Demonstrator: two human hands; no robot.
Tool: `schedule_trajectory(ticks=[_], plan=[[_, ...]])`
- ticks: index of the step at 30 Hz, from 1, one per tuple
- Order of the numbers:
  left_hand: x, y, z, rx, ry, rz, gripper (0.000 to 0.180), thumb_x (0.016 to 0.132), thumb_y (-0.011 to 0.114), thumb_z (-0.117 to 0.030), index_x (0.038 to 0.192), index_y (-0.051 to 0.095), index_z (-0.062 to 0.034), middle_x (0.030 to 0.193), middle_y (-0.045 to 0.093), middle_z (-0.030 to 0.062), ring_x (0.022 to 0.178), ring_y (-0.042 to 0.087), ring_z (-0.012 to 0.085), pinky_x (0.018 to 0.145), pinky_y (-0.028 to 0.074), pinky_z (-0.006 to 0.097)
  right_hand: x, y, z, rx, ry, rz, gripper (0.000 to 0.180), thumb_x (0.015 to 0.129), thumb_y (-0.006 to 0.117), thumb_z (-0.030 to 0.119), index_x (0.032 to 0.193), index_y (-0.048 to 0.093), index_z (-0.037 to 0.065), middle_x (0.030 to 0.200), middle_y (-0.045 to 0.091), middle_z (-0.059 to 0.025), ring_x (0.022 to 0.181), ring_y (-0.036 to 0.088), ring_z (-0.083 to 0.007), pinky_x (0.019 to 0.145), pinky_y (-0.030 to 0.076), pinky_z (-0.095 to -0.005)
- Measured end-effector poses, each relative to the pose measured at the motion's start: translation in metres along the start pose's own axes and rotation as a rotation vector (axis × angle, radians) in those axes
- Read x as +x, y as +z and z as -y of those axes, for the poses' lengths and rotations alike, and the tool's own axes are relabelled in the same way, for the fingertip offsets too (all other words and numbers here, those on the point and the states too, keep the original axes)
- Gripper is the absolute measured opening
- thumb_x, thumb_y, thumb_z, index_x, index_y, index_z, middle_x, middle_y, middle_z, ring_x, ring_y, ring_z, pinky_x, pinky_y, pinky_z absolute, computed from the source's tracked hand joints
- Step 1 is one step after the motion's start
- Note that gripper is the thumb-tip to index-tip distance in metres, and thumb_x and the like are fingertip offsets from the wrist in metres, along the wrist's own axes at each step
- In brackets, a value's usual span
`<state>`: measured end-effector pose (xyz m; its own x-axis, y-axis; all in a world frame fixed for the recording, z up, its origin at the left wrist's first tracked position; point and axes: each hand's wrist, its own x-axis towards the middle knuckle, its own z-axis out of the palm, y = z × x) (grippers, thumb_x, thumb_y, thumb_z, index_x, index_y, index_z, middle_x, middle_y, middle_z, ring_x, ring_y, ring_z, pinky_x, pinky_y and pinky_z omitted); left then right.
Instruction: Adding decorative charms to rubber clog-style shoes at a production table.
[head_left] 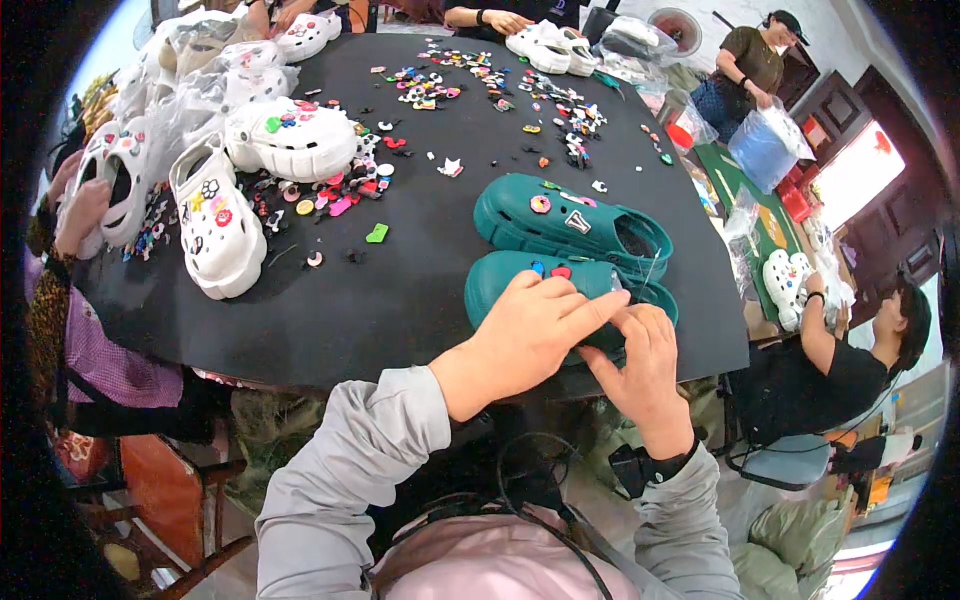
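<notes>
Two dark green clogs lie side by side near the table's front edge. The far green clog (550, 212) has a pink ring-shaped charm and a white letter-shaped charm on it. On the near green clog (492, 290) a blue and a red charm show beside my fingers. My left hand (525, 335) is closed over its upper, index finger stretched toward the opening. At that opening my right hand (645, 365) is closed too, thumb and fingers pinched together. The fingertips meet by a small translucent piece; its kind is hard to see. A thin clear thread (651, 268) rises near the heels.
White clogs with charms (220, 225) stand at the left, beside plastic-wrapped ones. Loose colourful charms (340, 190) are scattered over the black table (400, 280). Other people's hands work on white clogs (550, 47) at the far side, the left and the right side table.
</notes>
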<state>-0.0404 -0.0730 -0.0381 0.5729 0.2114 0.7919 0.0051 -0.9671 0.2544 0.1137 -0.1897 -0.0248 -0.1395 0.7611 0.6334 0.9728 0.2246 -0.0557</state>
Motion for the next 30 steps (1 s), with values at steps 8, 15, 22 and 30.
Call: schedule_trajectory(ticks=[8, 15, 22, 30], plan=[[0.013, -0.003, -0.006, -0.064, -0.348, 0.079, 0.05, 0.07, 0.075, -0.01, 0.117, 0.057, -0.0105, 0.076, 0.065, -0.0033, 0.076, 0.06, 0.0194, 0.067, 0.04, 0.037, -0.011, 0.004, -0.002, 0.088, 0.014, -0.024, 0.049, 0.068, 0.076, 0.017, 0.111, 0.057, 0.003, 0.094, 0.057, -0.0121, 0.08, 0.055, -0.0317, 0.068, 0.045, -0.0414], [-0.002, 0.014, -0.022, 0.122, -0.365, -0.084, 0.041, 0.071, 0.076, -0.007, 0.109, 0.059, -0.0093, 0.072, 0.064, -0.0008, 0.072, 0.061, 0.018, 0.066, 0.041, 0.033, -0.015, 0.012, -0.002, 0.045, 0.033, -0.101, 0.045, 0.07, 0.075, 0.019, 0.11, 0.058, 0.007, 0.093, 0.057, -0.0091, 0.078, 0.055, -0.0279, 0.064, 0.042, -0.0389], [-0.007, -0.011, 0.007, -0.395, -0.705, -0.187, 0.028, 0.09, 0.061, -0.005, 0.118, 0.053, -0.0031, 0.097, 0.06, 0.0035, 0.083, 0.056, 0.0089, 0.07, 0.045, 0.022, -0.019, 0.015, -0.009, 0.084, -0.001, -0.152, 0.044, 0.071, 0.075, 0.023, 0.108, 0.058, 0.008, 0.091, 0.056, -0.0084, 0.079, 0.055, -0.0275, 0.063, 0.04, -0.0395], [-0.048, -0.02, 0.032, -0.268, -0.884, -0.052, 0.048, 0.097, 0.054, -0.023, 0.135, 0.038, -0.0003, 0.124, 0.055, 0.0177, 0.11, 0.055, 0.021, 0.09, 0.046, 0.033, 0.0, -0.011, -0.034, 0.131, 0.064, -0.202, 0.036, 0.076, 0.07, 0.015, 0.106, 0.056, 0.001, 0.096, 0.058, -0.0162, 0.09, 0.055, -0.0354, 0.082, 0.044, -0.0452]])
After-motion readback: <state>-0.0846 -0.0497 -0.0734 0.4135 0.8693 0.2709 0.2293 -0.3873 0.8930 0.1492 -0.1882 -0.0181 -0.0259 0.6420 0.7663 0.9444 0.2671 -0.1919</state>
